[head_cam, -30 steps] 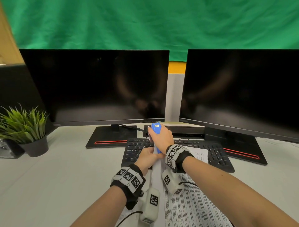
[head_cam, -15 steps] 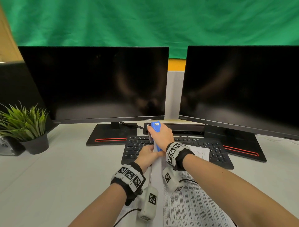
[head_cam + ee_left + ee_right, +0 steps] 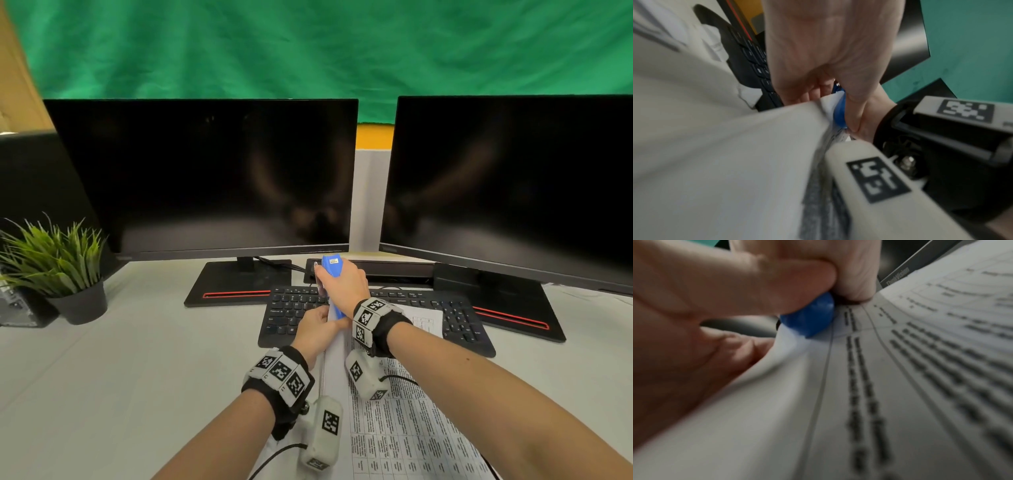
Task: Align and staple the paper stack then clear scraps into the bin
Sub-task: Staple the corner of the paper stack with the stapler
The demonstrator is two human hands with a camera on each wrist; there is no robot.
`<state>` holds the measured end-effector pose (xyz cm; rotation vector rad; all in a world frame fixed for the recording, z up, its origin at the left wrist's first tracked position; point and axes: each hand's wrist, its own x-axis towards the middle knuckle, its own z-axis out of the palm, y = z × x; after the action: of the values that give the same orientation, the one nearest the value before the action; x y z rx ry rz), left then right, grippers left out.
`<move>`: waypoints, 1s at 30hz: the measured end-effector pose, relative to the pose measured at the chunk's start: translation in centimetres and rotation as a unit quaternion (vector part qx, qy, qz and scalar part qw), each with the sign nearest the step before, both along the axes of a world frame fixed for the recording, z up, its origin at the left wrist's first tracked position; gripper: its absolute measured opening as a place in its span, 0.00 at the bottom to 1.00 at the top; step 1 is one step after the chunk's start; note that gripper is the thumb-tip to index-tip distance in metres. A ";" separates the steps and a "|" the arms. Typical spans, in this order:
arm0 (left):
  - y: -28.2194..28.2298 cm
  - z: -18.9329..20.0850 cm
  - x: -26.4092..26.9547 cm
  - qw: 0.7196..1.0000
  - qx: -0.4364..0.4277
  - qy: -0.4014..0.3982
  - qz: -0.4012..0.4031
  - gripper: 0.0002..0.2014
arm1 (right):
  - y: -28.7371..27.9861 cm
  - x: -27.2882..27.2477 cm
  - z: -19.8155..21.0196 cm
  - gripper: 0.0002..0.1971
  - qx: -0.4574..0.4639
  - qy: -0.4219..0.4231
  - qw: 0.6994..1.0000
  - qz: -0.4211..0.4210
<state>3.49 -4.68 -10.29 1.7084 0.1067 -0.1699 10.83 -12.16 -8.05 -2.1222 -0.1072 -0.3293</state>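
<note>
A blue stapler (image 3: 331,274) (image 3: 839,110) (image 3: 809,316) sits clamped over the top left corner of a printed paper stack (image 3: 394,411) (image 3: 900,369) above the keyboard. My right hand (image 3: 342,284) (image 3: 748,282) wraps round the stapler from above. Just below it, my left hand (image 3: 317,327) (image 3: 826,53) pinches the stack's left edge (image 3: 824,104) near that corner. The stack runs from the keyboard back toward me, printed side up. The stapler's mouth is hidden by both hands.
A black keyboard (image 3: 294,308) lies under the paper's far end. Two dark monitors (image 3: 205,178) (image 3: 513,185) stand behind on black bases. A potted plant (image 3: 65,270) is at the left on the white desk (image 3: 120,377). No bin shows.
Both hands, the stapler and the paper have kept their hold and place. Only the head view has shifted slightly.
</note>
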 end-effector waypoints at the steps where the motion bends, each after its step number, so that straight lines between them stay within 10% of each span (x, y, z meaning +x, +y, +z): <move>1: 0.0 0.1 0.0 1.000 0.005 -0.004 -0.004 0.08 | 0.0 -0.1 0.1 0.16 -0.004 -0.001 1.000 0.000; 11: 0.3 0.1 0.0 0.991 0.014 0.131 -0.034 0.35 | 0.2 -0.3 0.6 0.19 -0.020 0.023 0.999 -0.009; 18: -0.4 -0.2 0.0 0.993 0.038 0.111 0.008 0.17 | -0.6 -1.2 3.0 0.17 0.110 0.009 0.993 -0.039; 26: 2.8 2.0 -0.2 0.995 0.015 0.097 0.013 0.17 | -9.3 -2.8 7.8 0.14 0.504 0.033 0.859 -0.084; 30: 7.3 4.4 -1.2 0.995 -0.030 0.090 0.013 0.16 | -17.5 -4.1 6.3 0.12 0.435 0.048 0.894 -0.098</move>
<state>2.26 2.64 -5.86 1.6287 0.2534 -0.3049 6.70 -29.64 -1.72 -1.2466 0.2735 -0.3097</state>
